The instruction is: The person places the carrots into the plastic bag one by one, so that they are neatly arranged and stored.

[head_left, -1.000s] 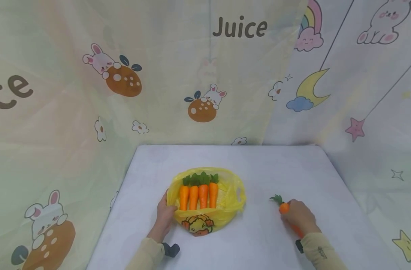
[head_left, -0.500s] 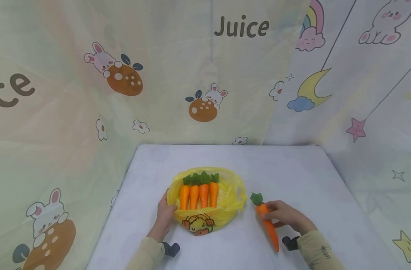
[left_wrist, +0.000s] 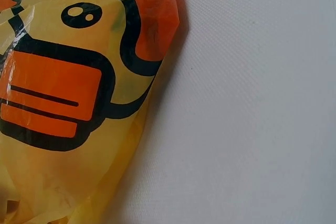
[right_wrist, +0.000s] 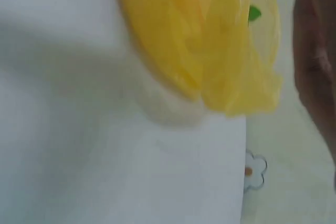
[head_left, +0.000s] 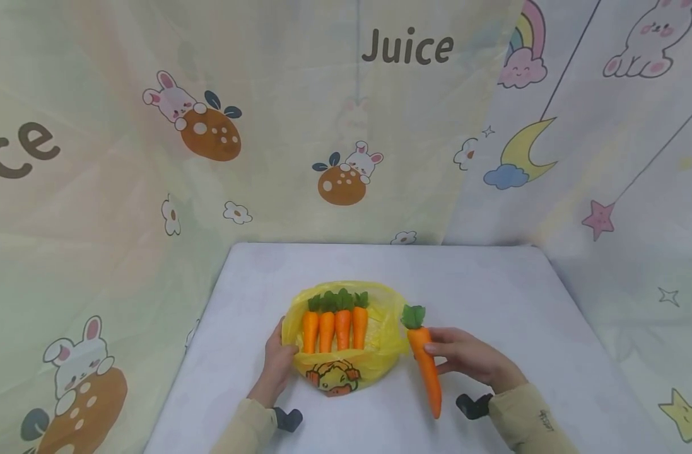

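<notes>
A yellow plastic bag point(head_left: 380, 366) with a cartoon duck print lies with its mouth spread wide, several orange carrots point(head_left: 326, 331) with green tops lined up inside. My left hand point(head_left: 279, 362) holds the bag's left rim, the thumb over the edge. Just right of the bag, my right hand point(head_left: 470, 359) pinches another carrot point(head_left: 425, 362) near its upper part, leafy top away from me and tip toward me. In the left wrist view the bag's duck print point(left_wrist: 58, 93) fills the left side. In the right wrist view part of the right hand point(right_wrist: 315, 61) shows at the edge.
Everything is on a white table point(head_left: 465, 277). Printed cloth point(head_left: 277, 126) with rabbits and the word "Juice" hangs behind it and at both sides. A black wrist mount point(head_left: 289, 419) sits at the left wrist, another black mount point(head_left: 473, 407) at the right.
My right hand has moved left with the carrot, from the table's right side to beside the bag. The carrot has turned to stand more in line with me. The left hand stays on the bag.
</notes>
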Demonstrator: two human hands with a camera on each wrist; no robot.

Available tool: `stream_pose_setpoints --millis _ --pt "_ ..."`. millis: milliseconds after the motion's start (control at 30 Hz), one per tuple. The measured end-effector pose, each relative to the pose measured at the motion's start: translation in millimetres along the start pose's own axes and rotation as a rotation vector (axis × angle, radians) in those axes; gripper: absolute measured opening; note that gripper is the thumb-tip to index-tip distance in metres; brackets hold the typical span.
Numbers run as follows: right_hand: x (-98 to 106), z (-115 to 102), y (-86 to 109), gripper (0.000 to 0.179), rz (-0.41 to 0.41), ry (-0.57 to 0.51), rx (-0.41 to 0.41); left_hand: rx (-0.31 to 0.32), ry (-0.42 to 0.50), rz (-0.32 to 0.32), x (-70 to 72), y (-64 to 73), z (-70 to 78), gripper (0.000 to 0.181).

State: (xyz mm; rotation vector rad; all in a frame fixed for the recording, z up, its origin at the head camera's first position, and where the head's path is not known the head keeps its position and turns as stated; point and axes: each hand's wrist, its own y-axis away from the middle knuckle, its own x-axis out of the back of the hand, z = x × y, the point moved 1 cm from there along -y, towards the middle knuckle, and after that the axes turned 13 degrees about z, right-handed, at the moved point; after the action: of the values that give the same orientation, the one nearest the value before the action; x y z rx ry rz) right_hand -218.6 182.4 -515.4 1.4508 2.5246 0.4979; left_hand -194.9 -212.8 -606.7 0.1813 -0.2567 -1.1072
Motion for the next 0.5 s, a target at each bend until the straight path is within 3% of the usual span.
stream_pose_setpoints --millis 333,500 --pt "-59 -12 -37.3 0.055 -0.13 -0.291 0.083 0.012 -0.016 0.004 0.9 2.7 -0.5 0.09" --pt "-82 -27 -56.8 0.053 -0.081 -0.39 0.112 0.011 -0.016 0.003 1.3 3.8 0.2 0.089"
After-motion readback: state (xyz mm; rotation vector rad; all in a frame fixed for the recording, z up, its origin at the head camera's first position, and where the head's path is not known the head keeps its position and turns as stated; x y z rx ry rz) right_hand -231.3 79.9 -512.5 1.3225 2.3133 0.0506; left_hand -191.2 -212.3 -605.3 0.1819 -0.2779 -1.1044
